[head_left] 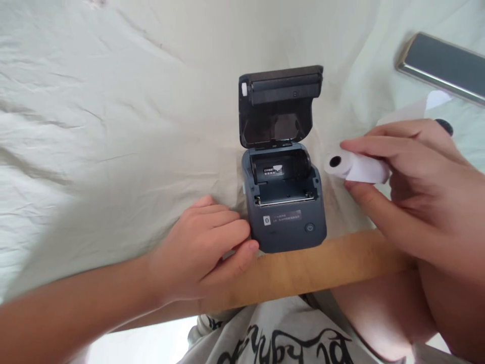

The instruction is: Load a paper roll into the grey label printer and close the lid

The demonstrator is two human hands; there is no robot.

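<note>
A dark blue-grey label printer [287, 222] sits at the table's front edge. Its lid [278, 114] is swung up and back, and the bay inside shows a small printed label and no roll. My left hand [210, 242] is closed against the printer's lower left side, fingers curled, thumb at the front corner. To the right of the printer, my right hand [420, 177] pinches a white paper roll [366, 168] between thumb and fingers. The roll's dark core hole faces the printer, with a small gap between them.
Wrinkled pale cloth [113, 141] covers the table, leaving a wooden front edge [303, 273] bare. A dark flat device with a shiny rim [447, 63] lies at the upper right. Behind my right hand, a small dark round object [445, 126] is partly hidden.
</note>
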